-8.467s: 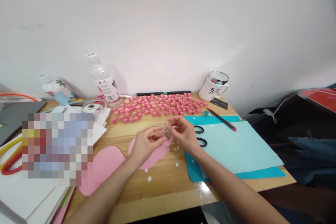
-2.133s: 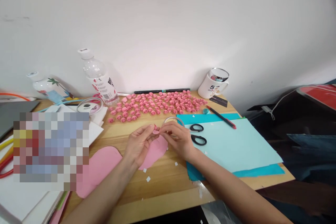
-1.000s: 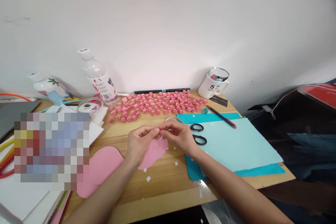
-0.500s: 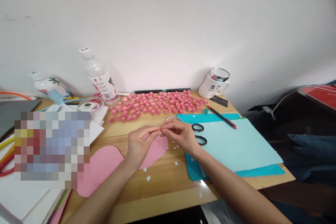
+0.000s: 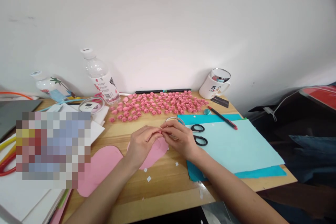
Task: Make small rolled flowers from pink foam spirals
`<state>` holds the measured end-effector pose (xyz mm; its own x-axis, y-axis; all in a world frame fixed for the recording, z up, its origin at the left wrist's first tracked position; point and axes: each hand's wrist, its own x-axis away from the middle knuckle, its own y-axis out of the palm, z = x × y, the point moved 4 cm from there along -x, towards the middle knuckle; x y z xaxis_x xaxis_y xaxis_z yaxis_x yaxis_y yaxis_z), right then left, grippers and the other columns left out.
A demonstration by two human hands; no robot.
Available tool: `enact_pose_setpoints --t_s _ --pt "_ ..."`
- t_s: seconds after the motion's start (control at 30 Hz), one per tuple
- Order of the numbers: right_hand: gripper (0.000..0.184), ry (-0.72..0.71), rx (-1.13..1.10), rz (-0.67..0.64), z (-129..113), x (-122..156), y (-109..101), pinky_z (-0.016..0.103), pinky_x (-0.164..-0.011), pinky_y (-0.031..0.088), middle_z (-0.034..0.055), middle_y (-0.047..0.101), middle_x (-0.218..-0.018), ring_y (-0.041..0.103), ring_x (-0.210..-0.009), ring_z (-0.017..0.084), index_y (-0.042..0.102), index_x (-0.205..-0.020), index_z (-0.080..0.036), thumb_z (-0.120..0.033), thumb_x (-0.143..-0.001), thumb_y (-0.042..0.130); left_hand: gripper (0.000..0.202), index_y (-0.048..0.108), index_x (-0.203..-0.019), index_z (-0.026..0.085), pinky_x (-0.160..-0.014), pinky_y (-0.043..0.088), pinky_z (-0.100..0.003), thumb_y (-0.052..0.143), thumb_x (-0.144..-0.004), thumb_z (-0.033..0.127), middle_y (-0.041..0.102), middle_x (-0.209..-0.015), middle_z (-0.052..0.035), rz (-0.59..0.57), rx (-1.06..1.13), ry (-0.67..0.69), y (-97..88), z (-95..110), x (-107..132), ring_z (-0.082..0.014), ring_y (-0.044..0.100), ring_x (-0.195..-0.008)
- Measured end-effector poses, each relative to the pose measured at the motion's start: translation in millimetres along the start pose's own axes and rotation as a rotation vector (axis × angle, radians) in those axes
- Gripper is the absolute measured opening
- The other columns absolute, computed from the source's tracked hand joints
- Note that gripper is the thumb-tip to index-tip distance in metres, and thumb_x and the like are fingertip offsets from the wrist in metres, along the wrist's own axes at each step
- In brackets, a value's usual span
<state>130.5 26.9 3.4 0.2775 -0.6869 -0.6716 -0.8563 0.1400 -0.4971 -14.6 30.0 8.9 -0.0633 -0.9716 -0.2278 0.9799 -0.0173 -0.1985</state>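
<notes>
My left hand (image 5: 141, 143) and my right hand (image 5: 182, 140) meet fingertip to fingertip above the wooden desk. Both pinch a small piece of pink paper (image 5: 160, 131), mostly hidden by the fingers. Beneath them lies a pink paper cutout (image 5: 156, 152) with a curved line on it, partly covered by my left hand. A larger pink rounded cutout (image 5: 101, 164) sits to the left, beside my left forearm. Black-handled scissors (image 5: 201, 141) rest just right of my right hand, their blades out of sight. Behind my hands, many rolled pink paper roses (image 5: 152, 103) are spread out.
Light blue sheets (image 5: 236, 147) on darker blue ones lie at right with a pen (image 5: 223, 118). A mug (image 5: 214, 85), a bottle (image 5: 102, 80) and a roll of tape (image 5: 174, 120) stand behind. Stacked papers (image 5: 23, 199) occupy the left. Small white squares (image 5: 149, 179) are scattered about.
My fingers have shifted slightly around the pink paper, and my right hand has turned a little, its fingers now lower. The whole view has moved slightly; the desk items stay put.
</notes>
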Motion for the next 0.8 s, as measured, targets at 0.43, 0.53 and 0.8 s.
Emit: enact_pose_setpoints --t_s 0.43,0.53,0.8 --pt "0.014 -0.025 0.042 0.039 -2.6 0.4 -0.4 0.028 -0.064 0.054 0.0079 0.063 -0.089 0.063 -0.076 0.015 0.061 -0.085 -0.02 -0.012 -0.079 0.052 0.005 0.073 -0.067 0.026 -0.077 0.046 -0.03 0.071 -0.063 0.023 0.069 -0.077 -0.0034 -0.001 0.101 -0.034 -0.1 0.7 0.2 -0.0206 0.06 -0.074" --pt "0.015 -0.026 0.069 0.071 -3.7 0.3 -0.6 0.027 -0.062 0.054 0.0076 0.064 -0.087 0.063 -0.074 0.015 0.061 -0.085 -0.021 -0.011 -0.078 0.052 0.008 0.074 -0.069 0.026 -0.075 0.047 -0.029 0.07 -0.065 0.021 0.069 -0.077 -0.0036 -0.012 0.058 0.023 0.4 2.0 0.0 -0.0202 0.061 -0.073" --pt "0.018 -0.126 0.214 0.061 -7.6 3.5 1.1 0.023 -0.057 0.052 0.008 0.065 -0.089 0.063 -0.076 0.015 0.058 -0.088 -0.02 -0.007 -0.078 0.051 0.012 0.073 -0.077 0.027 -0.073 0.047 -0.029 0.064 -0.071 0.021 0.069 -0.078 -0.0032 -0.028 -0.081 0.147 1.4 0.5 2.6 -0.019 0.061 -0.073"
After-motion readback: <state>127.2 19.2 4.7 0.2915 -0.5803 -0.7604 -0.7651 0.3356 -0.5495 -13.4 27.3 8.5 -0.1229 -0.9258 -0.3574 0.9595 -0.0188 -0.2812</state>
